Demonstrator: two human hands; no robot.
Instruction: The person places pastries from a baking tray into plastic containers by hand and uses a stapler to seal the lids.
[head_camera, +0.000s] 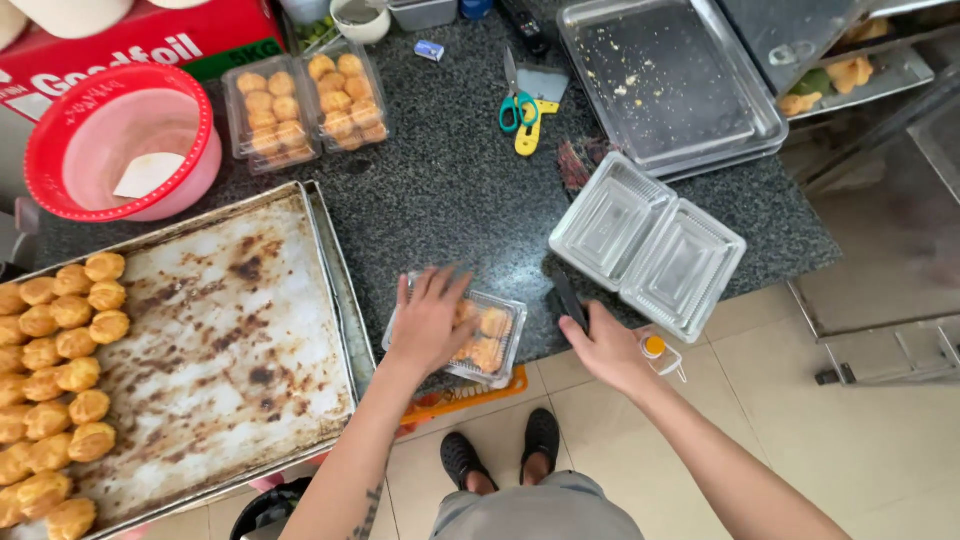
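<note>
My left hand (430, 318) presses flat on the lid of a clear plastic box of golden pastries (492, 340) at the front edge of the dark granite counter (450, 190). My right hand (605, 345) grips a small black tool (568, 298), a stapler by its shape, just right of that box. An open, empty clear clamshell box (648, 245) lies to the right of my right hand.
A stained baking tray (240, 330) on the left holds rows of golden pastries (60, 380). Two filled boxes (305, 105), a red and pink basin (120, 140), scissors (520, 100) and an empty metal tray (670, 80) sit farther back. Tiled floor lies below.
</note>
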